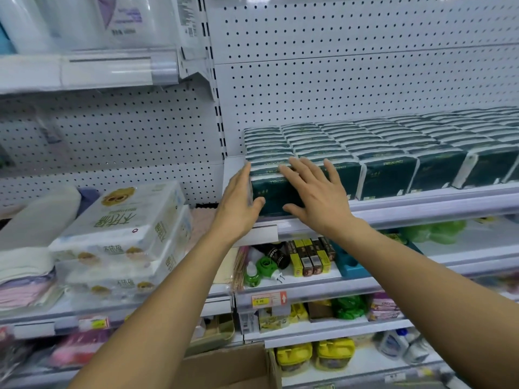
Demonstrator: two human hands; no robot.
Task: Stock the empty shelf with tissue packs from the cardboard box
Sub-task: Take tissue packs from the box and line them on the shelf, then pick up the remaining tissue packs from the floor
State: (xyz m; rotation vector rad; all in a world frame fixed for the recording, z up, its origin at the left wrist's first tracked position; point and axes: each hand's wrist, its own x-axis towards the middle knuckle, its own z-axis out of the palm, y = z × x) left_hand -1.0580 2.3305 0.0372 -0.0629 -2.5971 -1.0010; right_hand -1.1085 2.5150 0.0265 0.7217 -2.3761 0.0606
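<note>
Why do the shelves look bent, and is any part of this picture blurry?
Head view: the wide-angle lens bows the shelf edge; the hands, left and right, and the dark green tissue packs look fairly sharp; the left and bottom edges smear; lighting is even, with glare on the white packs.

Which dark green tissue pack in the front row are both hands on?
The leftmost pack, at the row's end: left hand against its side, right hand flat on its front.

— What do we see around the white pegboard [351, 51]?

— Left of it and lower, we see white tissue bundles [123, 220] with a yellow cartoon face, stacked two high, beside folded towels [25, 279].

— And underneath it?

— Below it we find a green plug-in bottle [252, 273], yellow-and-brown slim boxes [309, 256], a yellow price tag [259, 301], and lower still yellow packs [314, 357].
</note>
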